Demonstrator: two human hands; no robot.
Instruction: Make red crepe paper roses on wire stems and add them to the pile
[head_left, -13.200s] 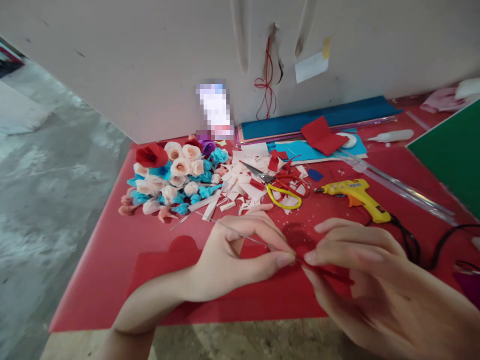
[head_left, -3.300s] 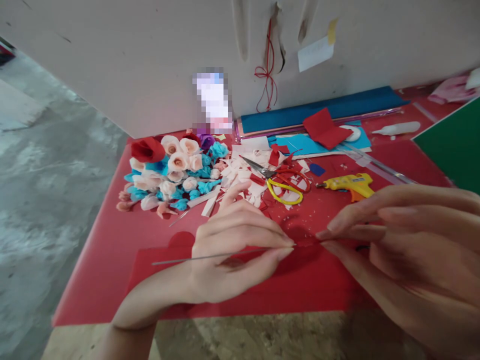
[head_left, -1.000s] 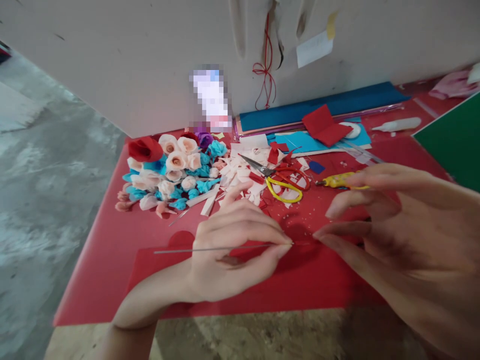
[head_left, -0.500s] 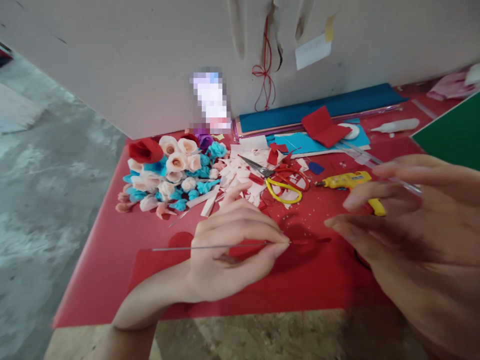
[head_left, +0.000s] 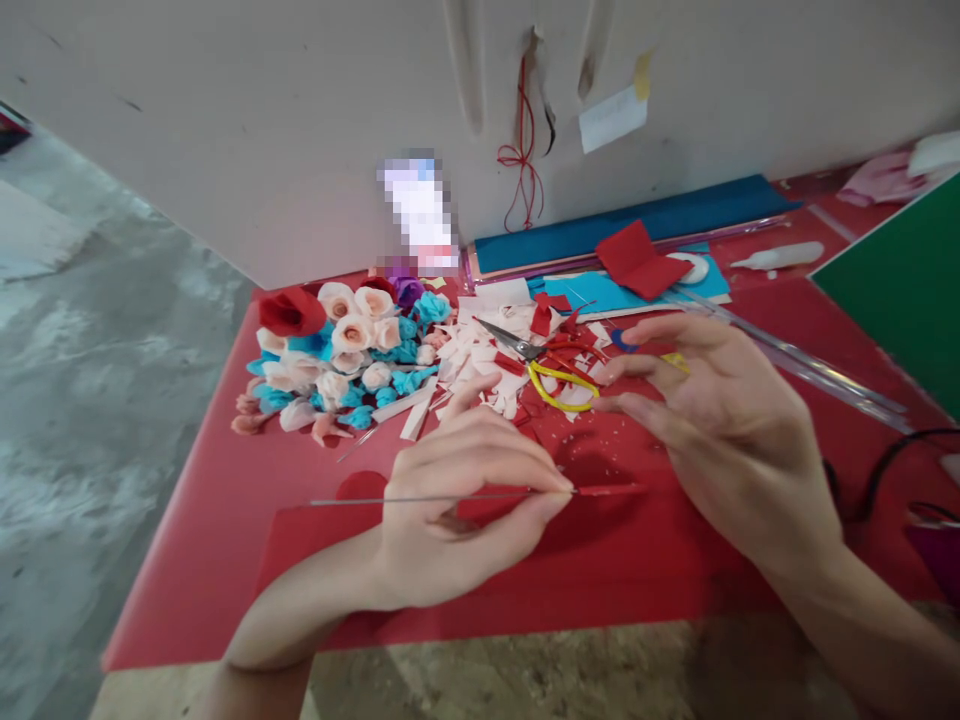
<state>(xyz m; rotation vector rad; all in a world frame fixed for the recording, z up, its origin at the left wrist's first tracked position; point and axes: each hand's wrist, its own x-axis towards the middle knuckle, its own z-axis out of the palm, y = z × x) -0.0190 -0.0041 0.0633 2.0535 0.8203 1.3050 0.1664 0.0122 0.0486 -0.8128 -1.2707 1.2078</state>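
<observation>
My left hand (head_left: 472, 520) is closed, with thumb and forefinger pinching a thin wire (head_left: 345, 501). The wire runs level across the fingers, and a narrow red strip (head_left: 611, 490) sticks out past the fingertips on its right. My right hand (head_left: 727, 430) is raised to the right of it, its fingers curved and apart, with nothing visible between them. Beyond its fingertips lie scissors (head_left: 566, 400) with one yellow and one red handle. Below both hands a red sheet (head_left: 315, 540) covers part of the red tabletop. The hot glue gun (head_left: 676, 362) is mostly hidden behind my right hand.
Paper flowers (head_left: 352, 335) in white, blue and red lie at left, beside white paper scraps (head_left: 472, 350). Folded red paper (head_left: 637, 260), a blue roll (head_left: 622, 225), a white glue bottle (head_left: 780, 257) and clear glue sticks (head_left: 825, 365) lie behind. A phone (head_left: 420, 210) leans on the wall.
My right hand has moved left and away from me, nearer the scissors, now covering most of the glue gun. My left hand still pinches the wire in nearly the same place.
</observation>
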